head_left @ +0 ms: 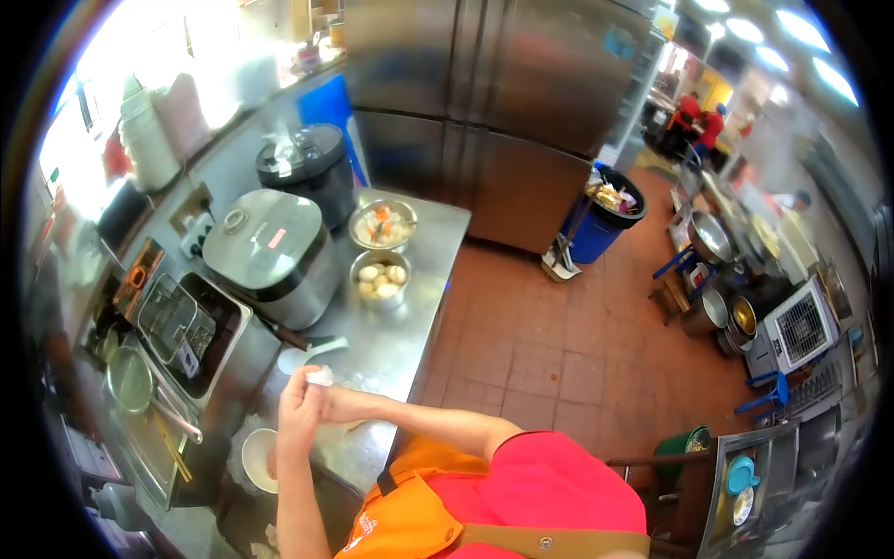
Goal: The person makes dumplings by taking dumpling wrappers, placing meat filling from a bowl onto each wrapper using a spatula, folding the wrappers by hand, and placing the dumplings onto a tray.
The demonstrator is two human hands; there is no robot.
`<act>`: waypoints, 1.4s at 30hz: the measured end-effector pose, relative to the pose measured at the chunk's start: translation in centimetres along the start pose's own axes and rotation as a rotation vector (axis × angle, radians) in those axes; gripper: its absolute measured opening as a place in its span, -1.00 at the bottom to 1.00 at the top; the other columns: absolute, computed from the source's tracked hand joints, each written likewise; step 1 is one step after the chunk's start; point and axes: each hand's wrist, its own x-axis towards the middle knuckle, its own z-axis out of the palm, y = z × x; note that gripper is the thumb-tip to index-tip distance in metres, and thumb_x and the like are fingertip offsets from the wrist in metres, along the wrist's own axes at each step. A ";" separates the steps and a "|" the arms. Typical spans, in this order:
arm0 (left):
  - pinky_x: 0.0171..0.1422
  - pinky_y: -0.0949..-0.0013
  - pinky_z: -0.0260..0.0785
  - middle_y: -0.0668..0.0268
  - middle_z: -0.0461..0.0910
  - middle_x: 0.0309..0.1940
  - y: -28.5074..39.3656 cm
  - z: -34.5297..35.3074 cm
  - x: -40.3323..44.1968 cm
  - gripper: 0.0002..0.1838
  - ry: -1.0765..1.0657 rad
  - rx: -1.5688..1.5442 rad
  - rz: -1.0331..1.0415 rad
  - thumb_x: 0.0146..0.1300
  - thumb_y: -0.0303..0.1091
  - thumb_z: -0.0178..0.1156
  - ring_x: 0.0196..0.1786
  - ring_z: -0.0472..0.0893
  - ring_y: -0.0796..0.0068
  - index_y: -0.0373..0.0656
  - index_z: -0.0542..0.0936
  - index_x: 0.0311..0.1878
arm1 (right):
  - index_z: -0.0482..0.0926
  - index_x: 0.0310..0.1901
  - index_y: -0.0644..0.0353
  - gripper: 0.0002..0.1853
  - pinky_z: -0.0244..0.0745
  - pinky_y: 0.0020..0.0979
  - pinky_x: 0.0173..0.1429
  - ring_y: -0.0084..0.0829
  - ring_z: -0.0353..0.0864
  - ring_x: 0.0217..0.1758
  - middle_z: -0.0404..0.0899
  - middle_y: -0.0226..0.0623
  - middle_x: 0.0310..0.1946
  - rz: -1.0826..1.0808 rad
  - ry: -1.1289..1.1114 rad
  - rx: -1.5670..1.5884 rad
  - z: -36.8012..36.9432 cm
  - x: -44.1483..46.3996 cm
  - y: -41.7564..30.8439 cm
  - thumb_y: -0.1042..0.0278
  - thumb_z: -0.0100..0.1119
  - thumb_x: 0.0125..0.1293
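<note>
My left hand and my right hand meet over the steel counter. A small white crumpled piece sticks out at the top of my closed left hand; its kind is unclear. Pressed against the left, my right hand looks closed, with its fingertips hidden. Just beyond them lies a white rice paddle. Nearer my left forearm stands a white bowl on crumpled clear plastic, with something brownish partly in view inside.
A large rice cooker stands behind my hands, beside a metal bowl of peeled eggs and a bowl of chopped food. Left is a fryer with a basket. A blue bin stands on the tiled floor.
</note>
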 end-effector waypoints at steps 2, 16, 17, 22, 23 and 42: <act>-0.10 0.42 0.42 0.27 0.52 -0.22 1.2 1.3 -0.8 -0.65 0.115 0.457 0.272 0.30 -0.49 0.07 -0.18 0.55 0.43 -0.28 0.38 0.15 | 0.58 -0.16 0.27 -0.77 0.45 -0.42 -0.08 -0.55 0.52 -0.16 0.60 -0.37 -0.27 0.051 0.194 0.154 -0.1 0.2 1.0 0.34 0.21 0.19; 0.45 0.32 0.03 0.16 0.20 0.30 -9.2 -2.5 -5.6 0.08 0.033 0.358 -0.273 -0.20 -0.36 0.53 0.37 0.19 0.30 -0.28 0.07 0.38 | 0.54 -0.08 0.26 -0.72 0.45 -0.46 0.04 -0.55 0.55 -0.13 0.61 -0.34 -0.21 0.031 0.067 0.407 0.6 0.0 -7.9 0.20 0.05 0.39; 0.44 0.33 0.04 0.18 0.22 0.28 -8.8 -1.8 -5.5 0.03 -0.011 0.281 -0.344 -0.14 -0.35 0.52 0.36 0.20 0.32 -0.28 0.09 0.37 | 0.53 -0.09 0.25 -0.73 0.47 -0.46 0.01 -0.54 0.56 -0.15 0.60 -0.34 -0.22 0.011 0.022 0.448 1.0 0.2 -8.3 0.20 0.04 0.40; 0.32 0.33 0.21 0.22 0.29 0.21 -9.7 -0.3 -5.4 -0.24 0.129 -0.633 -0.306 0.14 -0.36 0.32 0.26 0.32 0.36 -0.27 0.14 0.35 | 0.47 -0.15 0.22 -0.75 0.53 -0.43 -0.15 -0.51 0.58 -0.28 0.57 -0.34 -0.34 0.050 -0.091 0.653 2.5 0.4 -9.9 0.18 0.04 0.39; 0.30 0.34 0.23 0.23 0.30 0.19 -11.4 -1.0 -5.5 -0.28 0.156 -0.639 -0.251 0.16 -0.37 0.30 0.24 0.34 0.37 -0.27 0.17 0.33 | 0.46 -0.14 0.21 -0.74 0.52 -0.43 -0.19 -0.54 0.54 -0.34 0.53 -0.38 -0.39 0.067 -0.018 0.699 2.7 0.5 -9.5 0.16 0.05 0.39; 0.17 0.37 0.30 0.24 0.57 -0.01 -5.4 0.7 -5.0 -0.43 -0.115 -0.294 -0.286 0.08 -0.37 0.37 0.07 0.53 0.40 -0.30 0.41 0.15 | 0.37 0.06 0.13 -0.55 0.45 -0.51 -0.35 -0.69 0.34 -0.52 0.39 -0.51 -0.32 0.032 0.351 0.858 -3.1 0.4 -5.4 0.19 0.31 0.22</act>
